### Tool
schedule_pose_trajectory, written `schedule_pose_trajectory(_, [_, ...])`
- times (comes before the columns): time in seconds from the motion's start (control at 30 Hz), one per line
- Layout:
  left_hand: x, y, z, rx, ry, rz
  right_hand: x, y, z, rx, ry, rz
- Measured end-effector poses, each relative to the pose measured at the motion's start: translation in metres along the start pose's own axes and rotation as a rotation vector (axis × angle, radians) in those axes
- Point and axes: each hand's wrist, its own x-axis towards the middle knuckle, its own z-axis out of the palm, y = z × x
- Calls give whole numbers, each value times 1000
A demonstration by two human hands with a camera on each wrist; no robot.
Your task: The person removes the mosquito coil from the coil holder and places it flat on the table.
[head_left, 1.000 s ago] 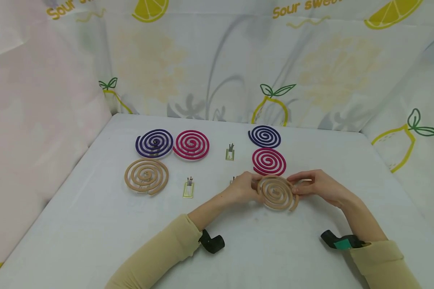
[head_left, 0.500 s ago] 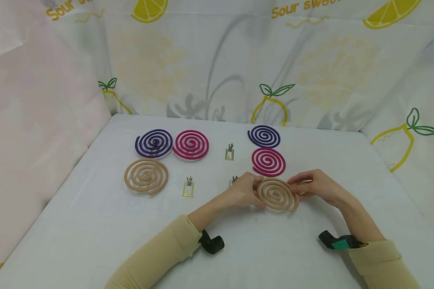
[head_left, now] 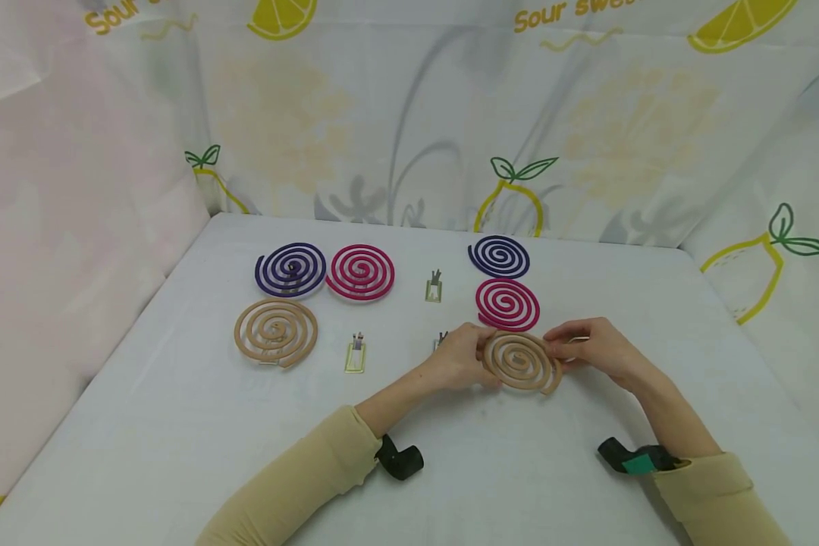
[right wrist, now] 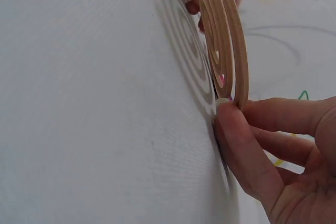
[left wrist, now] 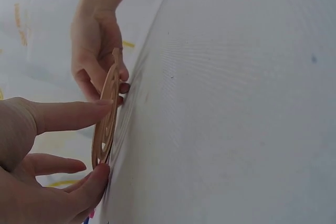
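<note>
A tan mosquito coil [head_left: 521, 363] is held between both hands just over the table, its shadow showing below it in the right wrist view. On its left edge, my left hand [head_left: 459, 358] grips with thumb and fingers. My right hand [head_left: 597, 350] pinches the right edge near the outer end, the thumb and forefinger meeting on the coil [right wrist: 240, 56]. Right behind the held coil lies a pink mosquito coil [head_left: 508, 305], with a purple mosquito coil [head_left: 499, 256] farther back. A small metal coil stand [head_left: 440, 341] is partly hidden by my left hand.
At the left, another purple coil [head_left: 290, 270], a pink coil [head_left: 361, 271] and a tan coil [head_left: 276, 331] sit on the white table [head_left: 177, 425], apparently on stands. Two bare metal stands, one nearer [head_left: 356, 355] and one farther stand [head_left: 434, 288], lie mid-table. Patterned cloth hangs behind.
The held tan coil has shifted slightly, its outer end moving a little to the left. Both hands keep their hold, and the right forearm has moved slightly left. Nothing else has moved.
</note>
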Motion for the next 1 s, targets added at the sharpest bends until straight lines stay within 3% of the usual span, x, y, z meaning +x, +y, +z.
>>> schedule_pose_trajectory(0.43, [-4, 3, 2, 65, 2, -57, -2, -5, 0, -48, -2, 19])
schedule_pose_trajectory(1.0, [-2, 0, 6, -97, 65, -102, 0, -5, 2, -172, 76, -25])
